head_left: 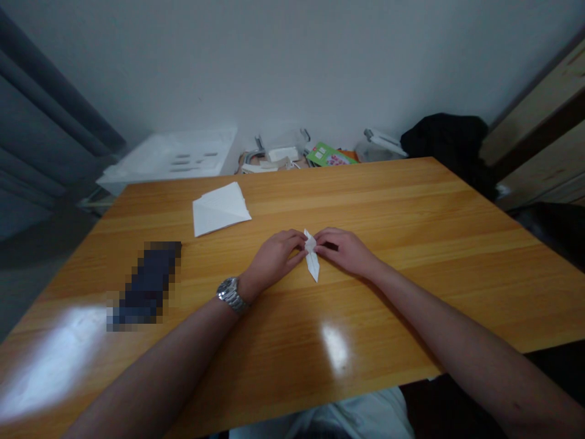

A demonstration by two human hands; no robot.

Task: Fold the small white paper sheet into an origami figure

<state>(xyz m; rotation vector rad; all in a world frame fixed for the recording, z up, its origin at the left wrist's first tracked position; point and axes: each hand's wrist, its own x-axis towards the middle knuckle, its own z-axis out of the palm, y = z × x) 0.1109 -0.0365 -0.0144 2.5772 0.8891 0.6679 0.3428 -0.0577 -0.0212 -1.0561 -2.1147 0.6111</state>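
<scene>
A small folded white paper point(312, 262), narrow with pointed ends, stands between my two hands over the middle of the wooden table point(388, 207). My left hand point(276, 255), with a metal watch point(231, 294) on its wrist, pinches the paper's left side between thumb and fingers. On the right side, the fingertips and thumb of my right hand point(345, 251) close on the same paper. One tip of the paper points toward me, the other away.
White paper sheets point(220, 208) lie at the back left of the table. A dark pixelated object point(148, 283) lies at the left. Beyond the back edge are a white tray point(183, 155), a green booklet point(329, 155) and a black cloth-like item point(445, 137).
</scene>
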